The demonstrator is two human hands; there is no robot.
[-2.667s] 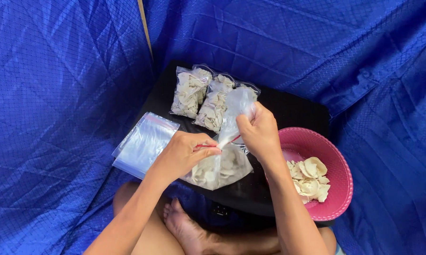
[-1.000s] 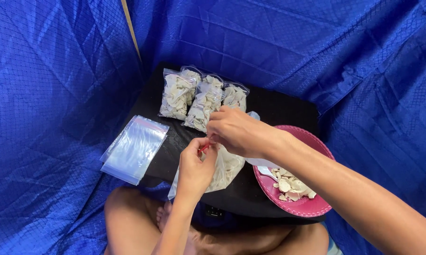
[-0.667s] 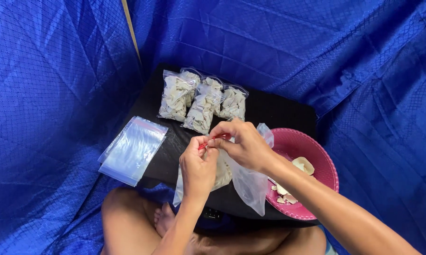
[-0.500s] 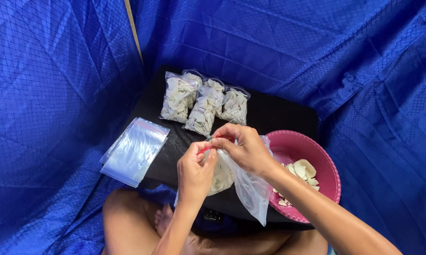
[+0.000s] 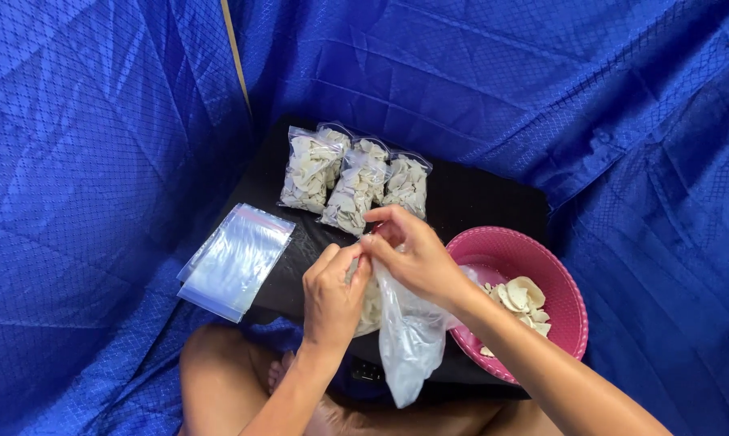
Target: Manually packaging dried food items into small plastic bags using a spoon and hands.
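I'm pinching the bag's (image 5: 409, 339) top w/ both hands, left hand (image 5: 334, 295) & right hand (image 5: 413, 254) fingers closed on its rim, so it's hanging over the tabletop (image 5: 477, 198) edge beside the pink bowl (image 5: 562, 282), filled bags (image 5: 352, 178) lined up behind, empties (image 5: 235, 260) stacked left.

Bare forearms, bare legs, no sleeves

Clear glossy plastic zip bag (image 5: 409, 339), crinkled; smooth shiny pink plastic bowl (image 5: 570, 295); matt black table (image 5: 477, 198); blue woven cloth backdrop (image 5: 98, 161), faint sheen; dry, matt pale chips (image 5: 522, 299).
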